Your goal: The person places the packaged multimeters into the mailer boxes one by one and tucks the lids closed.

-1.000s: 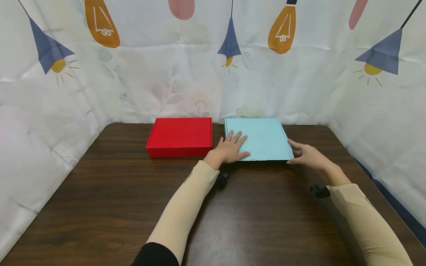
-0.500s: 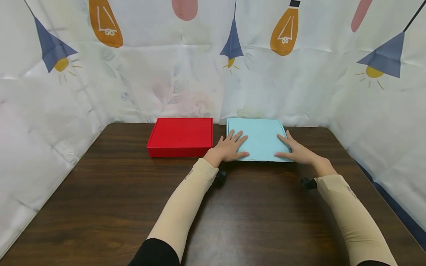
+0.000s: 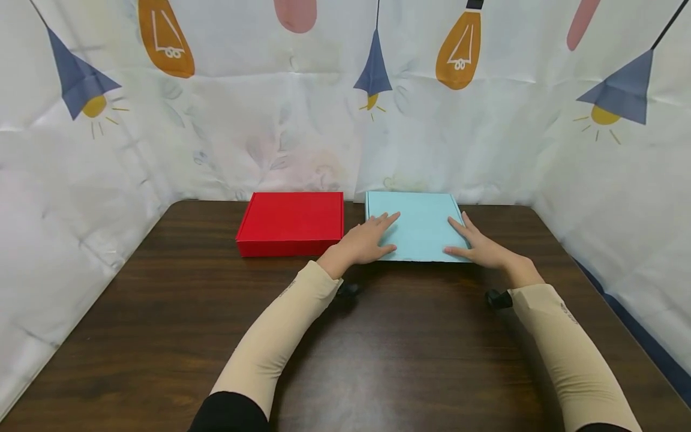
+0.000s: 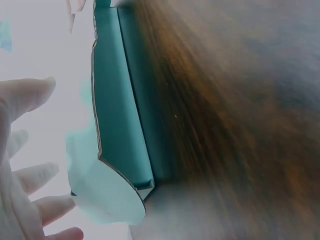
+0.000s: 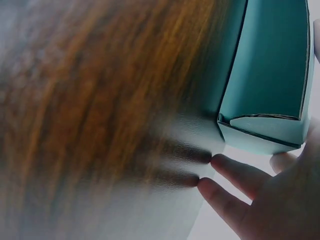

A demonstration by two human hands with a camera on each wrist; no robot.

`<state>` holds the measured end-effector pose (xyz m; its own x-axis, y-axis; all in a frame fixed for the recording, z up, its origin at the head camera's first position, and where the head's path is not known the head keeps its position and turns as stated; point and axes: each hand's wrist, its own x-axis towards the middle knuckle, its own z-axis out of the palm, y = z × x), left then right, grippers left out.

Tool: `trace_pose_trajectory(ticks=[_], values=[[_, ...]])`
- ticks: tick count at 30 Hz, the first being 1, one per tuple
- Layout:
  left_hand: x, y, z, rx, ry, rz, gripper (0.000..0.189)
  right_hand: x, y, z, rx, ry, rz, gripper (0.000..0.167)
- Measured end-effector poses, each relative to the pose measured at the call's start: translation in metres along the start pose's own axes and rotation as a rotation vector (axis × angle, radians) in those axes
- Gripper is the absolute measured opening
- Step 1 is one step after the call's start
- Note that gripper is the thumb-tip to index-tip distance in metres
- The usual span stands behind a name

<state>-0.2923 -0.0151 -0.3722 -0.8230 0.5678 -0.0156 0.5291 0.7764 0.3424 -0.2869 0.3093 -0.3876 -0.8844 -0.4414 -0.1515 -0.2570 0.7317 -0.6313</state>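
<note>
A flat light blue cardboard box [image 3: 423, 225] lies at the back of the table, its lid down. My left hand [image 3: 360, 241] is over its left front part, fingers extended; whether they touch the lid is unclear. In the left wrist view the fingers [image 4: 37, 177] are spread beside the box's teal front [image 4: 117, 100] and a rounded side flap [image 4: 107, 185]. At the right front corner my right hand [image 3: 484, 246] has its thumb and a finger reaching over the lid. Two other fingertips [image 5: 212, 192] reach down to the tabletop beside the box in the right wrist view.
A shut red cardboard box [image 3: 294, 216] sits left of the blue one, a narrow gap between them. Both rest on the dark wooden table [image 3: 378, 360]. A white curtain [image 3: 227, 132] printed with lamps and bulbs hangs behind and along the sides.
My right hand has gone from the blue box's right front corner to over its lid edge, fingers spread. My left hand has shifted slightly left, fingers closer together.
</note>
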Motion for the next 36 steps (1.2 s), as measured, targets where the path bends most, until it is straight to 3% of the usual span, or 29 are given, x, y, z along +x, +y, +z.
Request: trace_pose_trajectory(ticks=[6,11,16,21,29,36], values=[[-0.016,-0.001,-0.002,-0.115,0.113,-0.022,0.073,-0.002,0.000,-0.001,0.006,0.000,-0.005,0.090],[-0.036,-0.006,-0.002,-0.221,0.206,-0.107,0.069,0.001,0.001,-0.001,-0.015,0.000,-0.002,0.090],[-0.052,-0.012,-0.003,-0.331,0.176,-0.188,0.063,0.001,0.001,-0.002,-0.011,-0.001,0.009,0.090],[-0.057,-0.017,-0.001,-0.392,0.115,-0.214,0.057,0.001,0.001,-0.001,-0.007,-0.001,0.005,0.089],[-0.048,-0.020,0.005,-0.411,0.085,-0.228,0.055,-0.002,0.000,-0.001,-0.017,0.004,-0.002,0.088],[-0.042,-0.017,0.006,-0.422,0.084,-0.227,0.069,0.002,0.001,-0.001,-0.023,0.004,0.001,0.088]])
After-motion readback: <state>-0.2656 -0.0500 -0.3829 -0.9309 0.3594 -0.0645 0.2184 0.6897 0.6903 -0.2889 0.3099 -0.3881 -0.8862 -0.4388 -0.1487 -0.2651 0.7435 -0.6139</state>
